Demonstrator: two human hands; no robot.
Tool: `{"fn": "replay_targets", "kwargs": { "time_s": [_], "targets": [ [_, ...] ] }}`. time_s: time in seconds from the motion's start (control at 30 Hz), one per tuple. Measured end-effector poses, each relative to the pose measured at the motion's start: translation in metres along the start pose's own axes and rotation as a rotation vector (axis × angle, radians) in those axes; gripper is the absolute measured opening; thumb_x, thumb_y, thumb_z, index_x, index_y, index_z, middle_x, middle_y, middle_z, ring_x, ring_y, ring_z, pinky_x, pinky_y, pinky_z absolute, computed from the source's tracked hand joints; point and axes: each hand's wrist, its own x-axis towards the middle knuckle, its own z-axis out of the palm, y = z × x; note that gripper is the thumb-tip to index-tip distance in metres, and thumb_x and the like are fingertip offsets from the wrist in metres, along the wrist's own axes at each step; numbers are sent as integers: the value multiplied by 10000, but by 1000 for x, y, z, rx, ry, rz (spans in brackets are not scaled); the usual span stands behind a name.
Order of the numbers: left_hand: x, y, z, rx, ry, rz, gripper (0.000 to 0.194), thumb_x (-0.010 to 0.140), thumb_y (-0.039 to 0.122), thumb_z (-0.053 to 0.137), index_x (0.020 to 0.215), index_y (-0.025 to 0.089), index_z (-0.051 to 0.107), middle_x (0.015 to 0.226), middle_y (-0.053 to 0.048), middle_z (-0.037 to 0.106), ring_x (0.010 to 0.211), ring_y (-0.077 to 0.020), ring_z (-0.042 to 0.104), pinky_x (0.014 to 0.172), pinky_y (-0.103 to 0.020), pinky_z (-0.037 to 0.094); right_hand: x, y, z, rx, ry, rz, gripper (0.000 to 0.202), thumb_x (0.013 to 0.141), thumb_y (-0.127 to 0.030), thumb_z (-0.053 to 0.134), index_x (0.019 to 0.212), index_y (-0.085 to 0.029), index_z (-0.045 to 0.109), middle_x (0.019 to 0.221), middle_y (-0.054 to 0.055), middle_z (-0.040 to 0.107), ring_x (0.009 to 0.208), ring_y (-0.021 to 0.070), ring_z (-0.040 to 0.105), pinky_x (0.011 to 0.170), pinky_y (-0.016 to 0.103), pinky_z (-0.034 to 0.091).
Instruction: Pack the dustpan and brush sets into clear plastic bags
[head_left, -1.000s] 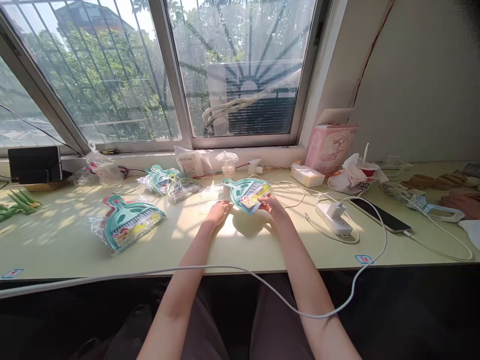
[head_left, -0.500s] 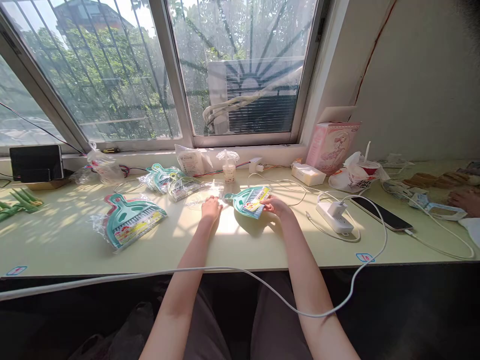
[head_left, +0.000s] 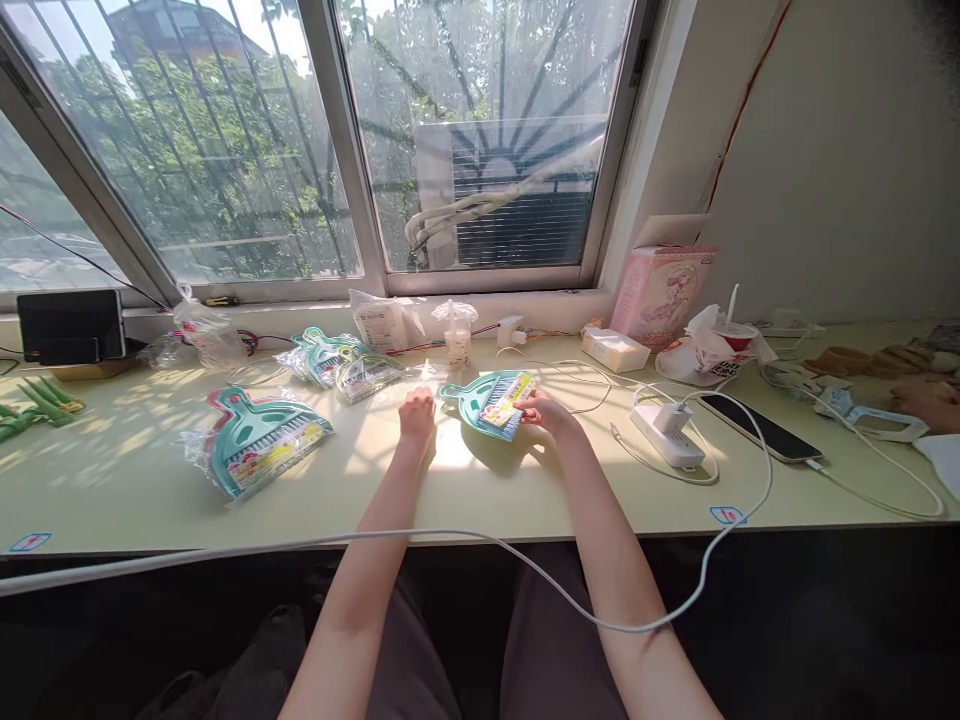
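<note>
A small teal dustpan [head_left: 474, 408] with its brush and a printed card was between the person's hands, over the pale table [head_left: 487, 505]. Its long axis ran roughly crosswise: handle toward the left hand [head_left: 417, 412], wide edge toward the right. The right hand [head_left: 546, 411], nearer, pinched that wide end. The left, apart from the handle, was curled beside clear plastic [head_left: 429, 372]; I couldn't tell whether it gripped any. Farther left lay a larger bagged dustpan set [head_left: 259, 445].

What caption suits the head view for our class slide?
The right hand holds a green dustpan set, the left hand near clear plastic, at a sunlit table.
</note>
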Motion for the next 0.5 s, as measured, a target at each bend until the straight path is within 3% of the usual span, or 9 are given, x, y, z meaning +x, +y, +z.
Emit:
{"fn": "replay_targets", "kwargs": {
  "time_s": [0.1,0.23,0.4,0.5],
  "targets": [
    [0,7,-11,146,-14,-13,377,1015,68,359,1115,125,718,1103,-206,712,1080,-335,666,861,-406,540,-8,-6,5,-10,-66,-37,366,647,-134,810,980,-231,693,964,86,809,829,259,778,715,362,649],
    [-2,12,-18,158,48,33,379,1065,106,341,1186,135,699,1177,-194,709,1144,-320,662,899,-378,548,-16,-10,9,-6,-127,-90,387,641,-148,832,995,-229,697,1007,100,814,850,273,776,761,393,655],
    [-5,12,-17,128,97,124,406,1081,126,319,1232,167,694,1311,-171,708,1229,-307,651,1021,-398,550,-15,-6,17,60,-56,-130,404,631,-127,829,983,-255,677,999,89,801,929,304,778,854,445,663],
    [-7,12,-18,73,134,153,400,1064,106,352,1227,210,703,1418,-136,681,1287,-297,654,1215,-477,440,-11,-3,23,111,-17,-173,424,635,-125,814,1002,-269,658,1014,74,790,1026,319,772,906,464,663]
  ]
}}
